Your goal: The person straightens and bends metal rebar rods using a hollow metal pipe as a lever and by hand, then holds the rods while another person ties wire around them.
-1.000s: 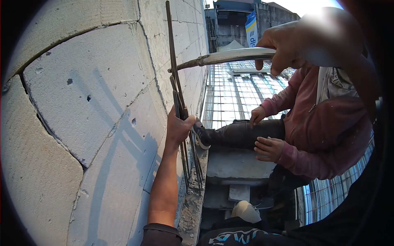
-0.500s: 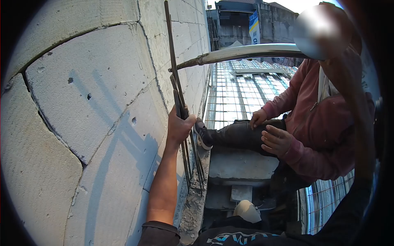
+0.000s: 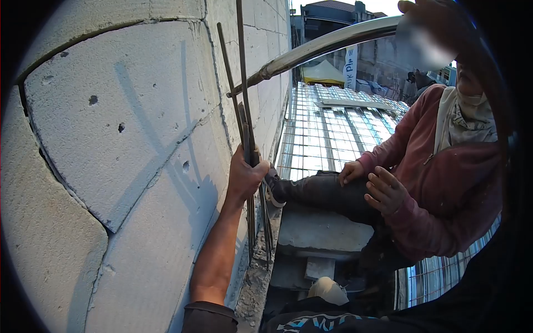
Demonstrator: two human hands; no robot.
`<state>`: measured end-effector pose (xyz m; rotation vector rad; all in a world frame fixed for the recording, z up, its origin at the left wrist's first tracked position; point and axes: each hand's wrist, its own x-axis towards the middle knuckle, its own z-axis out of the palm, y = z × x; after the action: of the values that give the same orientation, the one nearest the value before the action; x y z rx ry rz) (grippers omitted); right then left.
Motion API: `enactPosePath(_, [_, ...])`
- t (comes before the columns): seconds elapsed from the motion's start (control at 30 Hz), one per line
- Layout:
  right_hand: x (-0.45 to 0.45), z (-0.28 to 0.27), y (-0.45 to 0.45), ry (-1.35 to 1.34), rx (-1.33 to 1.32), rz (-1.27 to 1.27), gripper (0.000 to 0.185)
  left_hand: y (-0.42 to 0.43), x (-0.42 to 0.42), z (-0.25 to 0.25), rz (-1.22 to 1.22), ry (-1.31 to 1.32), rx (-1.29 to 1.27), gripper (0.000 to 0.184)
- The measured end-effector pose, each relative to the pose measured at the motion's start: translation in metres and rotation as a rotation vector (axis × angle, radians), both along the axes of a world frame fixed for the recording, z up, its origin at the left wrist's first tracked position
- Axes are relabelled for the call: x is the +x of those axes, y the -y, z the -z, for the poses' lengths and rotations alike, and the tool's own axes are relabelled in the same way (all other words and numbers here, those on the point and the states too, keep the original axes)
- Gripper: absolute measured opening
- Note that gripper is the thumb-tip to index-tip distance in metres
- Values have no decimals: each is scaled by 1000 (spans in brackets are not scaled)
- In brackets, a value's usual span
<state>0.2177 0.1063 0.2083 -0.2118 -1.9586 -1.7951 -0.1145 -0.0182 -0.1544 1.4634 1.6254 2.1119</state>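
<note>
My left hand (image 3: 247, 175) is closed around a bundle of upright steel rebars (image 3: 247, 125) beside the block wall. The rods' lower ends stand at the rough concrete ledge at the wall's foot. At upper right my right hand (image 3: 438, 25) is raised, with a long shiny metal pipe (image 3: 333, 40) running into its grip; a blurred patch hides part of the fingers. The pipe's thinner, rusty tip meets the rebars just above my left hand, where its exact hold on them is unclear.
A co-worker in a maroon jacket (image 3: 444, 172) sits at right, one leg stretched to the wall, a palm raised. Light block wall (image 3: 139, 111) fills the left. Beyond lies rebar mesh over metal decking (image 3: 316, 133). A concrete slab (image 3: 325, 230) lies below the leg.
The pipe's near end has risen with my right hand, so it slants more steeply. Two rod tops now spread apart above my left hand, which keeps its hold. The view has shifted slightly.
</note>
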Motion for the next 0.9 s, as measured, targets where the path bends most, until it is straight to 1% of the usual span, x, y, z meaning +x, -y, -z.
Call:
enactPosePath(0.07, [-13,-3,12,31,-17,78,10,1,4,-2,-2,3,11,21])
enactPosePath(0.1, [-21,3,16,-44,33,81,10,3,7,-4,8,35,7,21])
enactPosePath(0.2, [-18,-7,15,28,-86,72,11,5,5,-5,64,40,15,22])
enactPosePath(0.23, [-12,-4,14,-22,-130,53,13,5,6,-6,55,21,29,22])
enactPosePath(0.37, [50,71,-26,-225,-329,-33,21,3,19,-10,42,41,-69,20])
enactPosePath(0.4, [62,84,-27,-283,-384,-56,23,3,21,-10,20,4,-45,19])
enactPosePath(0.5, [62,88,19,-289,-529,-80,20,-1,13,-3,-18,-91,-12,16])
enactPosePath(0.57, [64,96,34,-297,-552,44,21,-4,11,0,-35,-76,-29,16])
enactPosePath(0.67, [61,116,55,-385,-606,194,21,-12,-1,9,-78,-91,-41,13])
enactPosePath(0.7, [59,123,58,-425,-628,239,21,-11,-2,8,-90,-89,-66,16])
enactPosePath(0.73, [61,131,53,-452,-604,166,22,-11,-2,8,-101,-83,-95,22])
enactPosePath(0.8, [70,149,37,-500,-559,18,25,-8,3,6,-136,-100,-82,23])
enactPosePath(0.9, [78,174,48,-604,-723,27,20,-5,9,0,-169,-140,-94,26])
